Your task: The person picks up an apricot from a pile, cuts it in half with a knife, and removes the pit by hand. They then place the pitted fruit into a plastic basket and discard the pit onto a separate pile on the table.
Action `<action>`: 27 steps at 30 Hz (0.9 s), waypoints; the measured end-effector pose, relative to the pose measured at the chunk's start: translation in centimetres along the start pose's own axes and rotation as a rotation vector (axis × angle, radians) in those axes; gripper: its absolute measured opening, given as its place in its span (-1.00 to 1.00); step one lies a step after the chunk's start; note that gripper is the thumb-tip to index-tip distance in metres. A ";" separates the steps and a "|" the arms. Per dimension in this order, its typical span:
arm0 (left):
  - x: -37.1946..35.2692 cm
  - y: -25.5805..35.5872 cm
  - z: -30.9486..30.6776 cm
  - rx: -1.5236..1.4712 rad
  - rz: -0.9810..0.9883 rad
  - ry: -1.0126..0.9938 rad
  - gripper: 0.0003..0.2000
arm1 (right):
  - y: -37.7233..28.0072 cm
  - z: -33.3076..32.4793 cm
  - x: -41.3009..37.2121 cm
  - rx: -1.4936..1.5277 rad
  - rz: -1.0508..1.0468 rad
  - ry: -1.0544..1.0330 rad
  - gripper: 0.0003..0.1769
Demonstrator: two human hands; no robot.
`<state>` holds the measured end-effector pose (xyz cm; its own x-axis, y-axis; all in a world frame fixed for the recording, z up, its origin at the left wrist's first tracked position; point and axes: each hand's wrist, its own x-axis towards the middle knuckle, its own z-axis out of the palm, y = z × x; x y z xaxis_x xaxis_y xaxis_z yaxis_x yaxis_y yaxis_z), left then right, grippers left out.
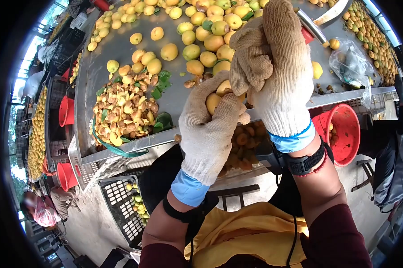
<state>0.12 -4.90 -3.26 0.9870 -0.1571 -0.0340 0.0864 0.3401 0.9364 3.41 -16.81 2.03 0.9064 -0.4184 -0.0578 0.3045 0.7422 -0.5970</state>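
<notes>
My left hand (212, 129), in a soiled knitted glove, is closed around a yellow apricot (213, 102) in front of the table edge. Another piece of yellow fruit (224, 88) shows between its fingers, right by the fingertips of my right hand (277, 76). That gloved hand is raised with its fingers curled inward; what they grip, if anything, is hidden. Whole apricots (208, 42) lie across the metal table (130, 47) beyond my hands. To the left, a heap of split apricot pieces (125, 107) sits near the front edge, with green leaves (163, 80) beside it.
A curved metal piece (333, 13) and a clear plastic bag (350, 62) are at the right. Below the edge stand a red bucket (344, 134) and a black crate (121, 210). More fruit-covered tables flank both sides; a person (45, 210) sits at the lower left.
</notes>
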 end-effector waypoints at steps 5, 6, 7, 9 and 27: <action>0.2 -1.4 -0.7 0.467 0.304 0.101 -0.57 | 2.2 -1.1 -0.3 -0.260 -0.308 -0.297 -0.80; 0.4 -1.7 -1.1 0.748 0.470 0.130 -0.56 | 2.4 -1.1 -0.4 -0.258 -0.304 -0.298 -0.80; 0.2 -1.8 -1.2 0.718 0.438 0.143 -0.55 | 2.5 -1.1 -0.5 -0.250 -0.250 -0.302 -0.82; 0.5 -1.6 -1.1 0.780 0.460 0.154 -0.56 | 3.0 -1.3 -0.3 -0.347 -0.194 -0.262 -0.52; 0.6 0.6 -1.2 -0.174 -0.039 -0.011 -0.73 | 1.2 -0.4 1.2 -0.331 -0.232 -0.298 -0.65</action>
<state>0.96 -3.69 -3.16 0.9810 -0.1833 -0.0642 0.1476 0.4891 0.8596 4.76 -16.58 0.92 0.8848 -0.3487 0.3091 0.4426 0.4210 -0.7918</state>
